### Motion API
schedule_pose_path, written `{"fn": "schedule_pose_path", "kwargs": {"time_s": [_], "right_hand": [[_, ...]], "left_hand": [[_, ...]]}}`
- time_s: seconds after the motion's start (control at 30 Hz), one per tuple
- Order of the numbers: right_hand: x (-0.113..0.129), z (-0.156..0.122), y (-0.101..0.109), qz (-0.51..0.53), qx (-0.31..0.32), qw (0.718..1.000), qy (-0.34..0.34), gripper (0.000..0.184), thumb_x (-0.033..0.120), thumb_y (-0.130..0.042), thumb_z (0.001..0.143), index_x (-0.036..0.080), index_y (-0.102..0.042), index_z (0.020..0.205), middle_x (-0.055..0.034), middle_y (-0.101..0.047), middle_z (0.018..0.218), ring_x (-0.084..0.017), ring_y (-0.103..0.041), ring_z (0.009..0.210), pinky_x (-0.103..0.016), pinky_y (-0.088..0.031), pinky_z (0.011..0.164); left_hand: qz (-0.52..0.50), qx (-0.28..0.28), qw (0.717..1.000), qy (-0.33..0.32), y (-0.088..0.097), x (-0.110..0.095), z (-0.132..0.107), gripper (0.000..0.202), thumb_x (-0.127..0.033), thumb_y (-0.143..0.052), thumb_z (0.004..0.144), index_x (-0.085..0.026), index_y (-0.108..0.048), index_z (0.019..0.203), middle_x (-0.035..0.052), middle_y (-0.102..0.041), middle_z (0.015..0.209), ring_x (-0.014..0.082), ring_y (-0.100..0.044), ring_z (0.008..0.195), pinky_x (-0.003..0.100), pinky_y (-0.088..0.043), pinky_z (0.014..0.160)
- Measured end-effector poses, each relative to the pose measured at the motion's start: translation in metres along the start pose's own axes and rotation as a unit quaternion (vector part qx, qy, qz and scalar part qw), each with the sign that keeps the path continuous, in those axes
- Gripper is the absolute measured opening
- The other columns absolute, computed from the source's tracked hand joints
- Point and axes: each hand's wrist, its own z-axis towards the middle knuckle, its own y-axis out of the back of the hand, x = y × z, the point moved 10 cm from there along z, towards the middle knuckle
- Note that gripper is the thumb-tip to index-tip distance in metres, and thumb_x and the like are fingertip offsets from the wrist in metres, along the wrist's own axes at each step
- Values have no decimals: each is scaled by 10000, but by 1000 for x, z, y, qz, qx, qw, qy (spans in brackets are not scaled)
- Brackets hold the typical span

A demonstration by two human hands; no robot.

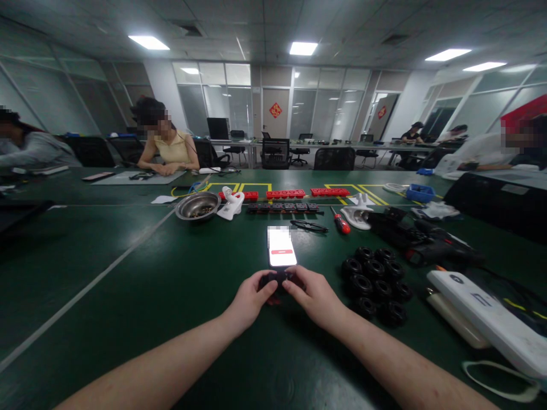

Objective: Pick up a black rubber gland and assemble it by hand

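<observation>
Both of my hands meet on a small black part [277,278] that lies on the green table [128,267]. My left hand [250,297] pinches its left end and my right hand [314,293] grips its right end. Just beyond the part lies a phone [281,247] with a lit white screen. To the right of my right hand sits a cluster of several black round wheels [376,282].
Farther back are a metal bowl [198,205], a white holder [231,203], red trays [285,194], a row of black parts [284,208], a red-handled screwdriver [341,221], black tools [421,239] and a white box [491,319]. Other people sit at the tables around.
</observation>
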Motion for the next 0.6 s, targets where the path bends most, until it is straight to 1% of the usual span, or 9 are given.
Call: {"fn": "schedule_pose_path", "kwargs": {"time_s": [0.1,0.17,0.23,0.27,0.33,0.4,0.47,0.53,0.6], "right_hand": [[8,0,3,-18,5,999,43,294,252,-544,785,183,-501,1067,-46,-601,898,-159,-539,722,-273,-430,628],[12,-1,4,-25,8,997,68,362,227,-579,756,183,-479,1101,-59,-583,973,-164,-533,771,-281,-434,670],[14,-2,2,-23,17,996,87,393,191,-588,740,195,-470,1116,-59,-564,1029,-164,-526,820,-282,-431,710],[14,-2,1,-18,19,996,87,414,186,-592,733,203,-462,1126,-57,-554,1052,-164,-525,836,-280,-429,718],[6,-1,0,2,15,998,61,457,228,-596,732,208,-433,1159,-59,-547,1066,-162,-533,815,-277,-434,692],[-5,1,-1,33,10,999,13,404,318,-547,773,196,-442,1144,-54,-582,980,-155,-549,746,-269,-436,639],[-14,2,-4,52,12,998,-20,288,369,-441,836,184,-512,1045,-32,-609,831,-146,-555,680,-257,-426,601],[-16,3,-5,49,13,998,-30,263,365,-388,862,174,-564,908,-20,-606,736,-146,-555,660,-253,-414,593],[-16,4,-3,37,8,999,-31,234,342,-421,850,166,-575,842,-23,-605,729,-151,-551,661,-255,-405,591]], "left_hand": [[-29,23,999,21,-3,5,2,467,-494,-556,700,-109,-505,958,60,-611,758,163,-591,618,287,-423,598],[-39,23,999,25,-3,5,2,440,-461,-572,700,-104,-507,950,53,-608,739,157,-589,615,277,-421,593],[-35,7,999,13,0,2,2,402,-397,-602,691,-106,-509,953,41,-600,741,147,-579,616,264,-421,582],[-28,-5,1000,7,2,0,2,391,-369,-611,688,-109,-510,961,38,-597,753,144,-574,620,261,-423,580],[-9,-26,1000,0,5,-2,0,380,-337,-606,692,-113,-508,983,41,-593,793,144,-570,639,265,-431,585],[9,-43,999,3,7,-3,0,378,-317,-594,698,-121,-501,1008,47,-589,844,147,-573,660,272,-438,596],[16,-51,999,-1,8,-3,0,390,-300,-599,689,-128,-491,1023,45,-586,863,145,-576,657,270,-438,592],[14,-42,999,-12,6,-4,0,408,-305,-609,679,-127,-486,1025,42,-590,851,138,-577,632,261,-430,574],[7,-21,1000,-13,3,-2,1,428,-334,-610,680,-119,-483,1027,47,-598,838,138,-584,620,257,-424,566]]}}
